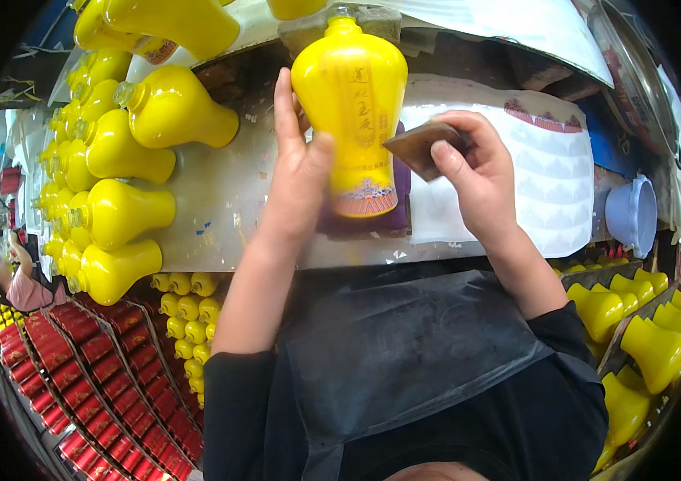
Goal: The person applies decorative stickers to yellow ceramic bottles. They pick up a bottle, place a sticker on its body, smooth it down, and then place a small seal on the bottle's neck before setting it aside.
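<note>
A glossy yellow bottle (348, 104) lies in front of me with its clear neck pointing away. It carries dark lettering down the middle and a blue and pink patterned band (366, 198) at its base. My left hand (299, 172) grips its left side, with some fingers hidden behind it and the thumb along its edge. In my right hand (481, 164) is a flat brown scraper (425, 148), pinched between thumb and fingers. The scraper's pointed corner is close to the bottle's right side; I cannot tell if they touch. Purple material (400, 204) shows under the bottle.
Yellow bottles (128, 212) lie stacked along the table's left side. A sheet of printed decals (545, 180) lies at right, near a pale blue bucket (631, 215). Red cylinders (100, 377) fill racks at lower left; more yellow bottles (653, 353) stand lower right. Another person (24, 280) is far left.
</note>
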Tool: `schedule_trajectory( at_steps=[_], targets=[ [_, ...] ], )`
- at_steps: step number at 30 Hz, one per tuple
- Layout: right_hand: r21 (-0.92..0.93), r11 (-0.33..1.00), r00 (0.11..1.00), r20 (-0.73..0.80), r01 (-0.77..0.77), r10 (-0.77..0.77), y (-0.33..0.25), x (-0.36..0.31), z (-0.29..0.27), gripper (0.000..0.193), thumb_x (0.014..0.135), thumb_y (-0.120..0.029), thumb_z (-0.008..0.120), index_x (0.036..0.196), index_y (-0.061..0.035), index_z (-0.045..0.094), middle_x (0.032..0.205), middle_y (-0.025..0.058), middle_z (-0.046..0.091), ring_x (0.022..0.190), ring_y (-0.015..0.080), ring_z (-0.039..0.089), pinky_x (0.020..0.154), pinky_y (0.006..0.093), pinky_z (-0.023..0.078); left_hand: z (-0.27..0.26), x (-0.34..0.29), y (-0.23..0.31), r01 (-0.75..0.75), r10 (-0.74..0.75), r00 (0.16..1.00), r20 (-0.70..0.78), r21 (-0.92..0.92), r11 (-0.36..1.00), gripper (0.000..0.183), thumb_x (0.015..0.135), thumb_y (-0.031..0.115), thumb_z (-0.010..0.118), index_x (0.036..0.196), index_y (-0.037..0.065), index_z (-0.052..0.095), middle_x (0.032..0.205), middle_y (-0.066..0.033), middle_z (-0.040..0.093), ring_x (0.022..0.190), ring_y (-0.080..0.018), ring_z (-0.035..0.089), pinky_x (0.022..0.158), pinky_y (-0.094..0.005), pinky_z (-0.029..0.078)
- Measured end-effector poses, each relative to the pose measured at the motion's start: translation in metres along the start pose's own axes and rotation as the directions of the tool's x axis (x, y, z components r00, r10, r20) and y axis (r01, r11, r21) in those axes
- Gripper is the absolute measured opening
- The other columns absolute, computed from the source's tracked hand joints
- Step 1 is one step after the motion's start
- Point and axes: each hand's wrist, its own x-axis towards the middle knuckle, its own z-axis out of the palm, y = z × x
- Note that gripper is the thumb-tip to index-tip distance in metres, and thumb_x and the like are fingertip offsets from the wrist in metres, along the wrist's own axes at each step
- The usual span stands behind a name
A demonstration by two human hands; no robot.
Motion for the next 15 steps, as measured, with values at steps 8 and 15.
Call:
schedule_trajectory(
  at_steps=[8, 15],
  targets=[
    [-0.295, 0.95, 0.993, 0.026, -0.101, 0.114, 0.016, 0.018, 0.022, 0.066, 0.095, -0.024, 0.075, 0.147, 0.0, 0.042, 0.105, 0.0056, 0.061, 0.084, 0.0049, 0.056, 0.076, 0.0215, 0.049, -0.009, -0.013, -0.004, -0.042, 0.041, 0.999, 0.026, 0.033, 0.999, 0.094, 0.091, 0.005, 0.071, 0.166, 0.012, 0.015, 0.156, -0.0108, 0.03, 0.139, -0.0273, 0.044, 0.114, -0.0448, 0.045],
    [0.056, 0.99, 0.991, 0.028, -0.131, 0.13, -0.009, 0.029, -0.01, 0.019, 0.104, -0.02, 0.056, 0.117, -0.0056, 0.058, 0.106, 0.0014, 0.06, 0.099, 0.0085, 0.056, 0.088, 0.0248, 0.047, -0.01, -0.017, -0.002, -0.023, 0.023, 1.0, 0.022, -0.023, 0.999, 0.085, 0.091, -0.002, 0.065, 0.165, 0.012, 0.025, 0.154, -0.0091, 0.031, 0.131, -0.0231, 0.049, 0.108, -0.0397, 0.05]
  ],
)
